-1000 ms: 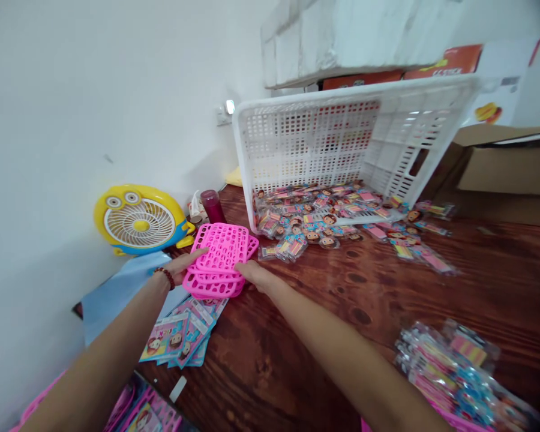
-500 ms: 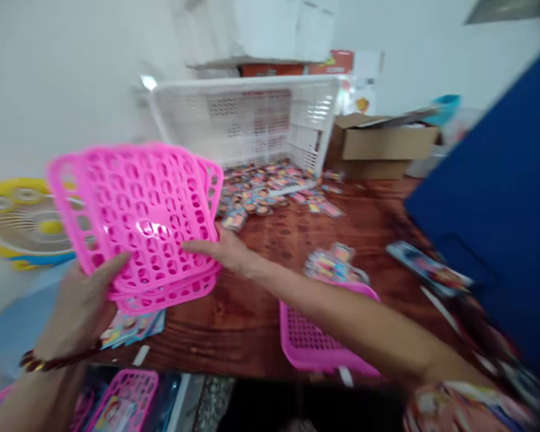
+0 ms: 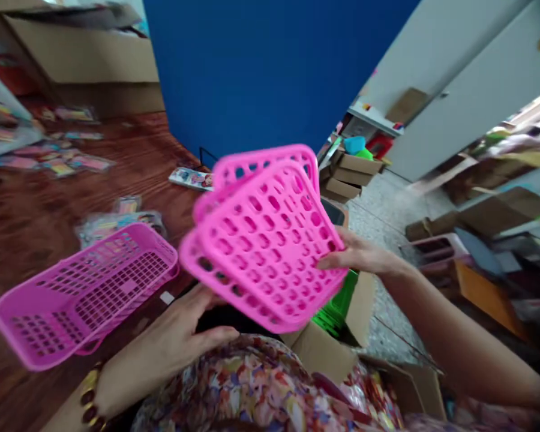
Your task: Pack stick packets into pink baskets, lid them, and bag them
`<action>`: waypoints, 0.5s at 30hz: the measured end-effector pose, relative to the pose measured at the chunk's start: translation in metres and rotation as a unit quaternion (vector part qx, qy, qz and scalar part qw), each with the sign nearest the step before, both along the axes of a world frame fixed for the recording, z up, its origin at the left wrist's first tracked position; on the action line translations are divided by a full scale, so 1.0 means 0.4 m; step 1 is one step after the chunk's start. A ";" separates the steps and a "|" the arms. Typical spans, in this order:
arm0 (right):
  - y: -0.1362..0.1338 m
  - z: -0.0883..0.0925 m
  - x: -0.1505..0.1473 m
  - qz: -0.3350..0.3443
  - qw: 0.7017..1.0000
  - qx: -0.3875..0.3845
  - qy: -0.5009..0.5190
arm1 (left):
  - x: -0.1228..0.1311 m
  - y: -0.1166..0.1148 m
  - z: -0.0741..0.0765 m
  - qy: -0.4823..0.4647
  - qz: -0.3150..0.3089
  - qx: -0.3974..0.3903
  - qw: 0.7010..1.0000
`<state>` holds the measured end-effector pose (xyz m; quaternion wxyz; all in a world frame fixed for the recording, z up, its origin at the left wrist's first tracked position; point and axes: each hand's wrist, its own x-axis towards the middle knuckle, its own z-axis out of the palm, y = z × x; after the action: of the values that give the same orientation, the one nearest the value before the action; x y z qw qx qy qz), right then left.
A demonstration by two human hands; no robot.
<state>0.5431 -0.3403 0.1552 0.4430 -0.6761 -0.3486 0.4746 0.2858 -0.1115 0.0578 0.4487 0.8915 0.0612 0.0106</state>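
Several flat pink perforated plastic panels (image 3: pixel 270 240) hang in front of me, loosely stacked and fanned apart. My right hand (image 3: pixel 357 255) pinches their right edge, thumb across the front face and fingers behind. Below their left corner, my left hand (image 3: pixel 195 330) has its thumb spread away from the fingers; some fingertips are hidden in the dark area beside the stack, and nothing shows in its grip. A pink plastic basket (image 3: pixel 130 285) with lattice walls lies on the wooden table to the left of the panels. Behind it are clear packets (image 3: pixel 117 222) with colourful contents.
A blue panel (image 3: pixel 261 72) stands across the table's far side. At left are small printed cards (image 3: pixel 58 159), a white crate (image 3: pixel 2 129) and a cardboard box (image 3: pixel 85 54). On my right, open cartons (image 3: pixel 364 312) hold green plastic pieces (image 3: pixel 337 306); more boxes stand on the floor.
The view has swung right. The pink panels have moved rightward from above the table's left part, now held in my right hand. My left hand has let go of them.
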 end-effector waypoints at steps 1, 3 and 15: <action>-0.066 -0.010 0.033 -0.025 0.997 -0.070 0.031 | 0.014 -0.008 -0.003 0.022 -0.036 0.013 0.999; -0.182 -0.060 0.081 -0.068 0.973 -0.182 0.123 | 0.021 -0.011 -0.018 0.059 -0.066 0.030 0.996; -0.341 -0.599 -0.067 -0.386 0.828 -0.149 0.380 | -0.087 0.002 -0.240 0.187 -0.045 0.007 0.981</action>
<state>0.5164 -0.4765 -0.0846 0.5811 -0.5799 0.2114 0.5304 0.2511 -0.1108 -0.0381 0.4234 0.8826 0.1038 -0.1760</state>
